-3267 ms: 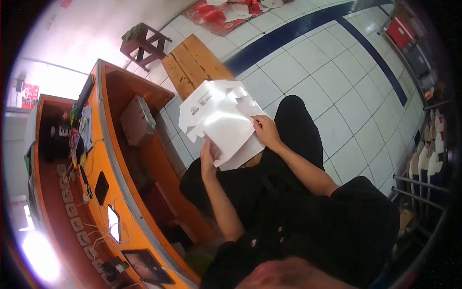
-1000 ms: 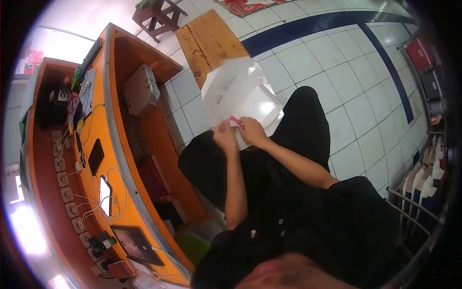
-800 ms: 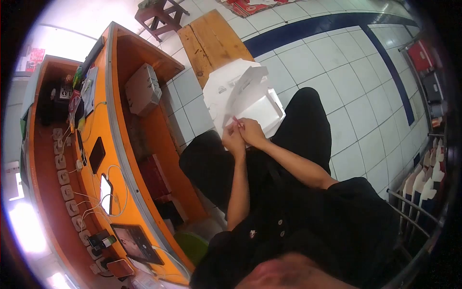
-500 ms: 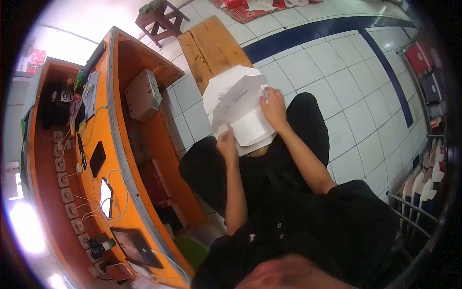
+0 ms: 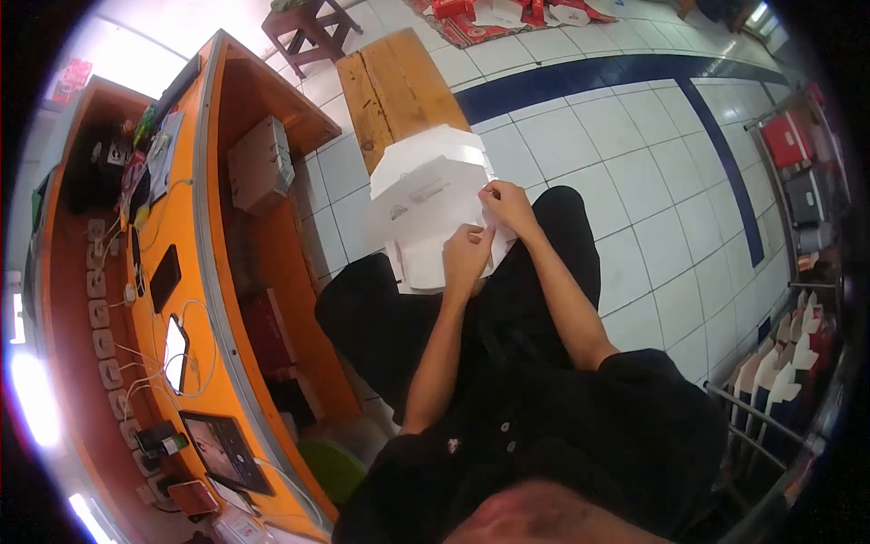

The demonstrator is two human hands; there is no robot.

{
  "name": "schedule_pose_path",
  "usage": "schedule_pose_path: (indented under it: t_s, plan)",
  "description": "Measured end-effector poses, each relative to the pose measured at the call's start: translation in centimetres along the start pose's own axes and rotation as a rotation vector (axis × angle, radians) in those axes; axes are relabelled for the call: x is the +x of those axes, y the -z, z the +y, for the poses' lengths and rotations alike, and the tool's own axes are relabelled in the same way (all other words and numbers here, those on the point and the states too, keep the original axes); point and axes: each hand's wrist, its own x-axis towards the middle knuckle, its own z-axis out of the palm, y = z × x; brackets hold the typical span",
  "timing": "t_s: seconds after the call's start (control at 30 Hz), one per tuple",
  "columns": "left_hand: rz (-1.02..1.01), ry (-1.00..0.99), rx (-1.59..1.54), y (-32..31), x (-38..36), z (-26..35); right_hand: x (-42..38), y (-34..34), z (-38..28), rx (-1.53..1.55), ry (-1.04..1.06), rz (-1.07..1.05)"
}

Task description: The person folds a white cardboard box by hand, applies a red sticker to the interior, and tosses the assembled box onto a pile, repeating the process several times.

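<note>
A white folded cardboard piece (image 5: pixel 426 195) with small dark print lies over the near end of a wooden bench (image 5: pixel 399 86), between the person's knees. My right hand (image 5: pixel 507 207) pinches its right edge, fingers closed on the card. Just below and to the left, my left hand (image 5: pixel 468 256) is closed at the same right side, its fingertips on a flap of the card. One large printed panel stands raised and tilted over the rest.
An orange counter (image 5: pixel 204 281) on the left carries phones, cables and a tablet (image 5: pixel 227 451). A white box (image 5: pixel 260 166) sits on its inner shelf. Behind the bench is a stool (image 5: pixel 308 34). Racks with a red case (image 5: pixel 787 139) and folded cartons (image 5: pixel 770 376) stand right.
My left hand has moved from the card's left side to its right side, near my right hand. The printed panel has tilted further left, and the view has shifted slightly.
</note>
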Motion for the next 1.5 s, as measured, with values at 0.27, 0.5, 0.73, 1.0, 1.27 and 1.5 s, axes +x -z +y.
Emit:
schedule_pose_path:
  t_s: [0.27,0.5,0.73,1.0,1.27,1.5]
  plan:
    - [-0.127,0.318,-0.447,-1.5,2.1,-2.9,-2.4,-0.7,-3.3,0.020,-0.203,-0.024]
    - [-0.063,0.352,-0.638,-2.9,3.0,-5.8,-3.6,-2.4,-1.9,-0.352,0.067,-0.021]
    - [0.108,-0.058,-0.132,4.6,0.6,-2.1,-5.8,2.0,-6.4,-0.274,0.149,-0.146]
    - [-0.127,-0.177,0.514,12.5,-6.4,-4.3,-5.8,2.3,-3.2,-0.844,0.555,-0.661]
    - [-0.127,-0.167,0.535,8.7,-4.6,-10.4,-5.2,0.1,1.5,-0.811,0.694,-0.554]
    - [0.468,-0.092,-0.176,11.8,-5.0,-10.3,-2.9,4.7,-8.4,-0.578,0.567,-0.926]
